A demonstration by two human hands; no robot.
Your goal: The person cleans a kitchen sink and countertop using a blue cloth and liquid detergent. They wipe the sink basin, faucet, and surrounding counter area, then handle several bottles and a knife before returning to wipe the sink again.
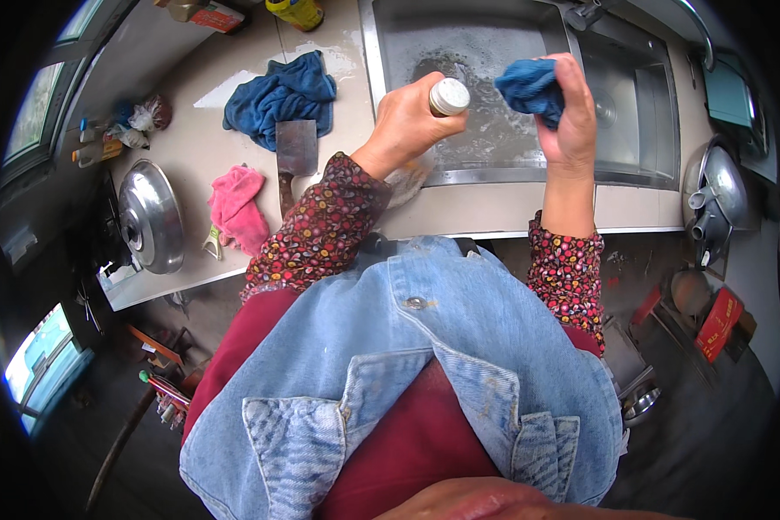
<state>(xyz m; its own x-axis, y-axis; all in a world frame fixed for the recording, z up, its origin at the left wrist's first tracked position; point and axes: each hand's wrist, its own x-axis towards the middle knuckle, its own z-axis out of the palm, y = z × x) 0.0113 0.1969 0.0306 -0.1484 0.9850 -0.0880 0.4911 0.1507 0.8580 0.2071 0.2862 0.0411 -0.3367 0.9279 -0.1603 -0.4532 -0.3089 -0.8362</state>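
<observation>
My left hand [400, 123] is wrapped around a bottle whose round white cap [450, 96] faces up towards me; the hand hides most of its body. In my right hand [571, 123] is a bunched blue cloth [530, 88], held apart from the bottle. Both hands are over the left basin of a steel sink [494, 175], which has wet, sudsy water in it. Left of the sink a second blue cloth [276, 94] lies crumpled on the counter. The blade of a cleaver [297, 146] touches that cloth's lower edge.
A pink cloth [238, 205] and a peeler [213, 242] lie near the counter's front edge, beside a metal pot lid [153, 218]. A yellow container [297, 13] stands at the back. The sink's right basin [624, 123] adjoins a counter with metal cookware [721, 182].
</observation>
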